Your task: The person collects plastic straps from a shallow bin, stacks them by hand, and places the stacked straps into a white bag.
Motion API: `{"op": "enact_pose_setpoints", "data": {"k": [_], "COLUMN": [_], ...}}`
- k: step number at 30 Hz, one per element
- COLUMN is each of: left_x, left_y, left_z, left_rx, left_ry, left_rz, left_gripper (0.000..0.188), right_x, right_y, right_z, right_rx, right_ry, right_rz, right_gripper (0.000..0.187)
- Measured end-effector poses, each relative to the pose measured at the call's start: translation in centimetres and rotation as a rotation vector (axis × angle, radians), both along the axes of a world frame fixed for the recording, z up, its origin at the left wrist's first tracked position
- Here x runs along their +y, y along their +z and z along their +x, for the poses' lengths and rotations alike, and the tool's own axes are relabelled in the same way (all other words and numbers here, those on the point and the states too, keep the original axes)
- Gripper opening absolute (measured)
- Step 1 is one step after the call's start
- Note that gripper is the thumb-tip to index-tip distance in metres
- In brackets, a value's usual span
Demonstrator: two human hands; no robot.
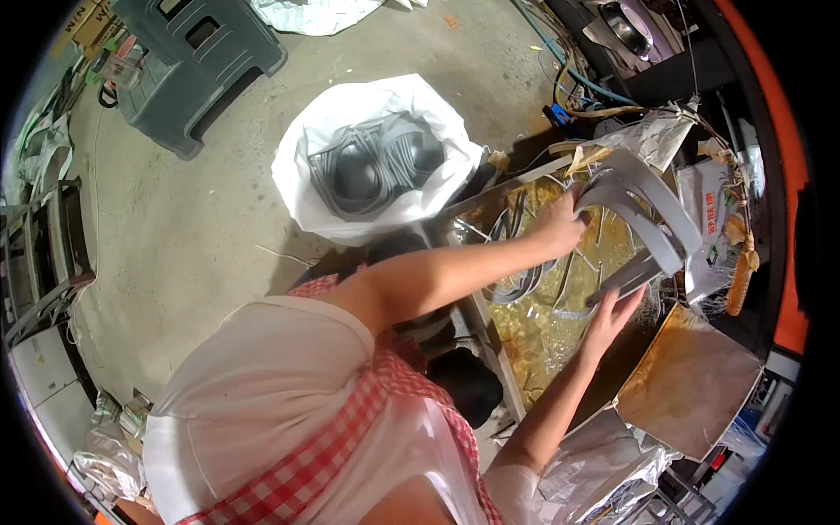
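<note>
Over the wet, yellowish trough [493, 337], I hold up a grey curved plastic frame [652, 210] that has looped bands; it may be more than one piece nested together. My left hand [560, 227] is closed on its near left end. At its lower end, my right hand [610, 324] grips with the thumb and stretched fingers. Beneath and beside my hands, several loose grey loops and strips [525, 284] lie in the trough. Left of the trough stands a white bag [302, 197], open at the top, with stacked grey round-bowled plastic parts [359, 175] in it.
A rusty-brown board [691, 381] leans at the trough's right end. Crumpled clear plastic [604, 464] lies near my right forearm. Hoses [604, 112] run behind the trough beside dark machinery with an orange edge [792, 262]. A dark grey step stool [197, 70] stands at the far left.
</note>
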State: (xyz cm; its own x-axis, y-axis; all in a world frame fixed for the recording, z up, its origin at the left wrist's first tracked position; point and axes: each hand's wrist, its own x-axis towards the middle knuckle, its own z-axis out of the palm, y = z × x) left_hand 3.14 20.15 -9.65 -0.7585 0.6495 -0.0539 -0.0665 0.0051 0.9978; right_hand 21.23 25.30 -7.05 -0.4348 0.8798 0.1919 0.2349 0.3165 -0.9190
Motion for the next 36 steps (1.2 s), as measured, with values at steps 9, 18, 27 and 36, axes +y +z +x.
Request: {"op": "enact_pose_setpoints", "data": {"k": [9, 18, 27, 36], "left_x": [-16.4, -30.9, -31.1, -30.2], "left_y": [-0.3, -10.0, -10.6, -8.0], "left_z": [-14.1, -28.9, -30.0, -27.6], "left_rx": [-0.183, 0.235, 0.106, 0.104], "left_ry": [-0.053, 0.251, 0.042, 0.076], "left_rz": [0.005, -0.701, -0.789, -0.679], "left_gripper": [0.054, 0.032, 0.022, 0.031], "right_x": [-8.0, -13.1, -15.0, -14.5], "right_y": [-6.6, -17.2, -20.7, -19.8], "right_z": [-21.3, -29.2, -31.3, -31.5], "right_rx": [0.161, -0.076, -0.664, -1.205], "right_ry": [0.203, 0.344, 0.798, 0.729], "right_rz": [-0.538, 0.002, -0.078, -0.139], "right_gripper": [0.041, 0.030, 0.040, 0.084]}}
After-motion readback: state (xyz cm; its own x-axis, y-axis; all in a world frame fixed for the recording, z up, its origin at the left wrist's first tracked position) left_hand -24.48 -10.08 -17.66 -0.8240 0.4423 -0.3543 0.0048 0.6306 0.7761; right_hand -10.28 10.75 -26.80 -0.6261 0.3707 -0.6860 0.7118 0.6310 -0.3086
